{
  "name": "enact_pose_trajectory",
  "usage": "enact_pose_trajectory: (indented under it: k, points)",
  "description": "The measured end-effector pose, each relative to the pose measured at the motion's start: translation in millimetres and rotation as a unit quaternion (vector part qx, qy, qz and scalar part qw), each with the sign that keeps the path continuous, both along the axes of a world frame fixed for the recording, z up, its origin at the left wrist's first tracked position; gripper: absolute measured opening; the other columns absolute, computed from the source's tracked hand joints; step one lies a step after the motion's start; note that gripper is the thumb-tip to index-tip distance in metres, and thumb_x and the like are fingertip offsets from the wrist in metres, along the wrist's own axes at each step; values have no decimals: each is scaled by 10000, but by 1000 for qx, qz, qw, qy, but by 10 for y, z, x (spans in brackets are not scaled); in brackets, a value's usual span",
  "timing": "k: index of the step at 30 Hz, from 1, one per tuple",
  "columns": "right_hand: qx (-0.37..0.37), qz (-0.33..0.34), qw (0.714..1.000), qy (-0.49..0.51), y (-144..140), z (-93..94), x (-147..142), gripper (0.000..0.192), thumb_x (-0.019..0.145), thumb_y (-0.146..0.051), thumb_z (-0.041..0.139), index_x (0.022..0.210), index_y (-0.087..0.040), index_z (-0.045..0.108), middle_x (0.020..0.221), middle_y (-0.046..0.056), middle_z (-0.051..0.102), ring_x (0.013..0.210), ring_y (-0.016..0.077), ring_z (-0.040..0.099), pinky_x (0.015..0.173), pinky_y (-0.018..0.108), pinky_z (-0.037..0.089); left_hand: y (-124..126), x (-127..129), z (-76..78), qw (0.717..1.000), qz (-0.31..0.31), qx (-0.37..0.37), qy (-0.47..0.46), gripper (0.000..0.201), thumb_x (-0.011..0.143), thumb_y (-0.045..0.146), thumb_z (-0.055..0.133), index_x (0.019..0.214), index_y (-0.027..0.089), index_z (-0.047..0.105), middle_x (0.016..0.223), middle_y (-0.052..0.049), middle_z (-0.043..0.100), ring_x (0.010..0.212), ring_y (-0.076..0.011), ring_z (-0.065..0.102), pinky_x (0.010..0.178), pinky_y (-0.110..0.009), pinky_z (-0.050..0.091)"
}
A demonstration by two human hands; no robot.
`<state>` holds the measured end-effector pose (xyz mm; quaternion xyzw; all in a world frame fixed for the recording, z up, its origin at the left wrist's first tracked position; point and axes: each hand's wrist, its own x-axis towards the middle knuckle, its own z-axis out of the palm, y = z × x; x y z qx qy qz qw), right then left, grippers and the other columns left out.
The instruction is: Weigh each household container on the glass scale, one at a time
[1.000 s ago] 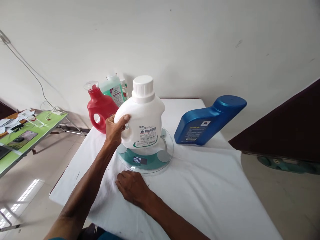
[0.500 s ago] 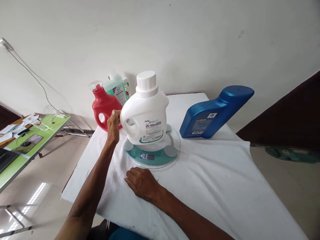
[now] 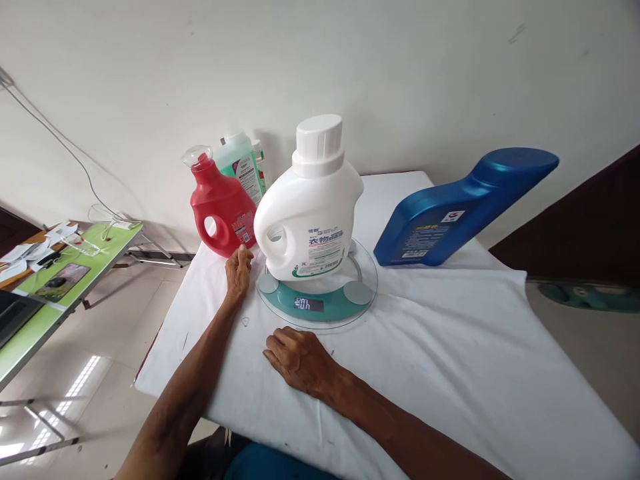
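Two hands lay on the white-clothed table (image 3: 450, 347). The left hand (image 3: 239, 271) rested loosely open near the left edge, holding nothing, its fingertips just beside the white detergent bottle (image 3: 310, 213). That bottle stood upright on the round glass scale (image 3: 320, 300), whose display was lit, roughly mid-table toward the far edge. The right hand (image 3: 300, 360) lay flat, palm down and empty, near the front edge, just short of the scale. A red bottle (image 3: 223, 207) and green bottle (image 3: 240, 163) stood at the far left corner; a blue bottle (image 3: 460, 207) sat tilted toward the far right.
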<state>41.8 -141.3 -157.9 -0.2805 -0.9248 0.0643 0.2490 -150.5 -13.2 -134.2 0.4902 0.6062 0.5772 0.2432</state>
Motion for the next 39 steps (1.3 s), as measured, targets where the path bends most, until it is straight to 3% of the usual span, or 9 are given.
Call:
enact_pose_trajectory:
  k: [4,21,39]
  points:
    - [15,-8,1000,17,-3,-11,0,186,985,-172,609,803,-199,586,737,2,617,659,153,571,547,320,311,0,-9,3,1000,-17,-7,-19,567,995,671,424,718,197,567,586,21,386,532,-120,352,511,-276,329]
    - [11,-1,999,31,-5,-24,13,195,971,-164,630,788,-195,569,743,-2,615,662,144,566,554,304,311,-48,-2,56,998,-2,-26,63,453,956,584,512,726,197,563,662,1,532,618,-137,469,610,-277,395]
    - [-5,0,1000,20,-6,-30,8,194,988,-189,633,812,-206,554,762,-2,623,677,146,575,573,305,328,-54,6,78,997,-11,-32,66,446,977,550,487,723,194,569,619,22,484,595,-129,437,608,-278,365]
